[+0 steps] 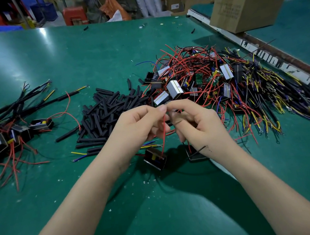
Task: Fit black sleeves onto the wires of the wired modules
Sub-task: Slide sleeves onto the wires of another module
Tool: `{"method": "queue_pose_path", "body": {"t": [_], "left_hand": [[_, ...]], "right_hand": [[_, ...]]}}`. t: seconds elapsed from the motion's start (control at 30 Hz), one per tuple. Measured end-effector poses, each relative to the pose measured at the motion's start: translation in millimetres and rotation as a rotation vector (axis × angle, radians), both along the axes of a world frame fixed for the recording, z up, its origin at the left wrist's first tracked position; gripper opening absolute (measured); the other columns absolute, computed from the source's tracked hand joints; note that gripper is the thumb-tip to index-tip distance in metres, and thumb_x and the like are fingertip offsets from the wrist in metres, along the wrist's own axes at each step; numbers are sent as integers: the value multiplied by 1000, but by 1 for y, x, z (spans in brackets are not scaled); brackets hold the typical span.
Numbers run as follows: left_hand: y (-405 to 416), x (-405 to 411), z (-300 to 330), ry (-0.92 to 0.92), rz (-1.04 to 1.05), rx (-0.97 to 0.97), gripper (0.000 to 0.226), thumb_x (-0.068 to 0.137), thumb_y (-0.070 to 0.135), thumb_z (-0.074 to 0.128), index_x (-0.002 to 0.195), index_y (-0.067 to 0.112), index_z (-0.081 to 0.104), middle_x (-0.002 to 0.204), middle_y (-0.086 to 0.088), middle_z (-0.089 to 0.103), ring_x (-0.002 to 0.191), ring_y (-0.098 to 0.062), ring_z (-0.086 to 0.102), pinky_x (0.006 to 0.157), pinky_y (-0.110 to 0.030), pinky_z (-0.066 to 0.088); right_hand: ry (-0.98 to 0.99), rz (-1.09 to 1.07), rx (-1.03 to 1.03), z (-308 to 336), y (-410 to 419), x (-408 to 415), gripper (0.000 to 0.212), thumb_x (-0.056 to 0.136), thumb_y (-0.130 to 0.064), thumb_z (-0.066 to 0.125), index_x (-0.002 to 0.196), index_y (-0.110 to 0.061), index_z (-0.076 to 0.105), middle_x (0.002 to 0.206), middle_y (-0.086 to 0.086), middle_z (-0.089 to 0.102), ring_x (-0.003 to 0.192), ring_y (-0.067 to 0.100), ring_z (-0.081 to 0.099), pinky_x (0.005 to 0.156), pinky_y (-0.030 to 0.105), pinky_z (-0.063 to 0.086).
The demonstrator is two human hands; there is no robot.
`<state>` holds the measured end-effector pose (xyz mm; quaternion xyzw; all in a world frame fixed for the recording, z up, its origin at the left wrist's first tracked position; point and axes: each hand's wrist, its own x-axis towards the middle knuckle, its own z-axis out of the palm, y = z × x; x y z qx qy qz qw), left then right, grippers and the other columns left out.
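Left hand (pixel 141 123) pinches red wire (pixel 163 134) taut — module (pixel 154 158) dangling — right hand (pixel 195 123) fingers grip black sleeve (pixel 175 117), aligning for threading.

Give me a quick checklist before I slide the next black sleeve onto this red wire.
1. Red wire pinched by left hand: ok.
2. Right hand at the wire tip, fingertips meeting the left's: ok.
3. Sleeve in the right hand: cannot tell, blurred.
4. Module hangs from the wire near the green table: ok.
5. Loose black sleeves piled just beyond the hands: ok.
6. Unsleeved modules right, finished bundle left, kept apart: ok.
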<state>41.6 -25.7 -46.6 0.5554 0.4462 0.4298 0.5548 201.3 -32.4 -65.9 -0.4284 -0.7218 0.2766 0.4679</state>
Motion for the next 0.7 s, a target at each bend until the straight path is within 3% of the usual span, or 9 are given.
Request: {"method": "queue_pose_path", "body": {"t": [0.2,0.33,0.43,0.5,0.6,0.7], "left_hand": [[-1,-1,0,-14,-31,70,21,91,19,58,74,18,70,62,6,64,57,-3,50,57,-13,42],[0,1,1,-83,-2,-15,29,90,18,57,71,29,75,68,9,64,66,-5,51,66,-17,41],[1,0,1,-129,2,-46,32,90,14,56,67,27,74,72,5,62,64,-4,47,60,-17,36],[2,0,0,-141,10,-27,32,89,10,56,65,24,71,72,-2,58,61,-6,44,57,-19,31],[0,0,-1,-92,6,40,24,90,11,58,70,21,68,59,8,57,57,-4,44,51,-15,33],[-4,1,0,-2,-15,159,10,88,15,61,80,16,66,60,11,63,57,4,53,56,-7,40]], "right_hand": [[43,-11,-27,-1,1,-2,19,94,-25,47,98,-40,57,48,-4,51,47,21,46,49,24,39],[53,-8,-28,-3,2,-1,15,95,-28,46,98,-40,56,50,-3,53,46,7,44,50,19,38],[49,4,-29,-2,1,-1,12,96,-30,47,100,-36,56,51,-6,54,44,4,44,51,18,36],[49,20,-27,-1,0,0,11,96,-30,49,100,-35,57,52,-6,55,44,4,45,51,17,37],[70,28,-38,1,-1,2,9,96,-31,51,98,-34,59,52,-2,58,41,6,44,46,20,37],[75,6,-47,1,0,3,9,95,-31,51,93,-32,59,52,-1,60,39,10,43,44,23,38]]}}
